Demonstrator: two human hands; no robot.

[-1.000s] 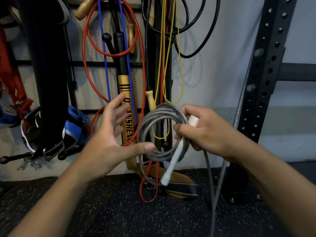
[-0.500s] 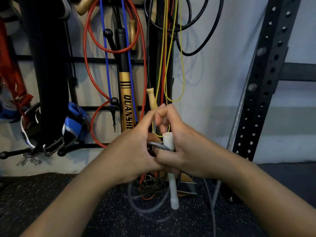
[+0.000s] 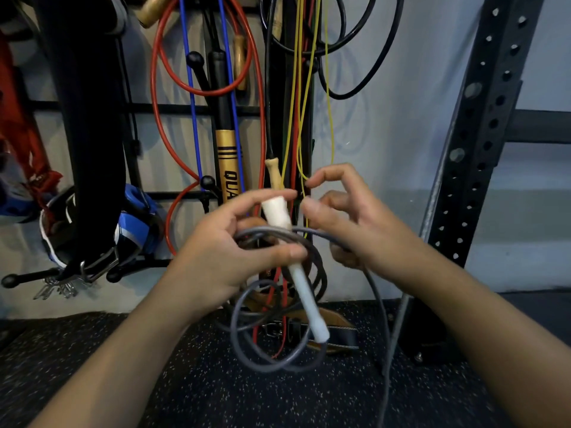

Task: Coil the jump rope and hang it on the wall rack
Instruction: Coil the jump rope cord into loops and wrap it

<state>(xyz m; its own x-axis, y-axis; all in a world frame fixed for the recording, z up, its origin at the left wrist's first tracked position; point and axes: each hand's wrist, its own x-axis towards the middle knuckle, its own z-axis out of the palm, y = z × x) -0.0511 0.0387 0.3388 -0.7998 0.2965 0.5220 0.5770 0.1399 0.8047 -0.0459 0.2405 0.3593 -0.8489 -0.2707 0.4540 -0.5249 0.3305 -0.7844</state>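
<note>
Grey rope's trailing end, cut off at bottom edge.

The scene is dimly and evenly lit. Soft shadows of the hanging cords are cast on the wall. Slight motion blur is seen on the fingers. Straight lines are bent toward the edges by the wide lens.

Grey jump rope with white handle, red cord looping, blue cord, thin yellow cords, black cable, gold bat with black stripes and lettering, black speckled floor, pale, perhaps bluish, wall.
</note>
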